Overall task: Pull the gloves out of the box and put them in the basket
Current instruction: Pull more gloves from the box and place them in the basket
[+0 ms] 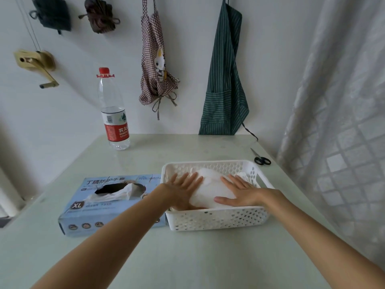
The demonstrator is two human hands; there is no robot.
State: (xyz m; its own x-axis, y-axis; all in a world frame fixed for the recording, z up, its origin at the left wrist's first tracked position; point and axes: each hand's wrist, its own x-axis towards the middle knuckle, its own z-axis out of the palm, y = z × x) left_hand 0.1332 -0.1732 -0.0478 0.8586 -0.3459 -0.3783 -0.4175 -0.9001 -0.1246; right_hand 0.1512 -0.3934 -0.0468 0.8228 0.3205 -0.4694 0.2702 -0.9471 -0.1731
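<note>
Head view: both flat, open hands, left hand (183, 189) and right hand (239, 193), press the soft white gloves (210, 188) into the white perforated plastic basket (218, 219).
Light, limp, probably slippery; best pinched at the loose tuft (116, 195) poking from the blue cardboard glove box (100, 215).

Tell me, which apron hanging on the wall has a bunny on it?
The checked red-and-white apron, hanging in the middle of the wall, has the white bunny patch. The green striped apron to its right has only stripes and a pocket.
</note>
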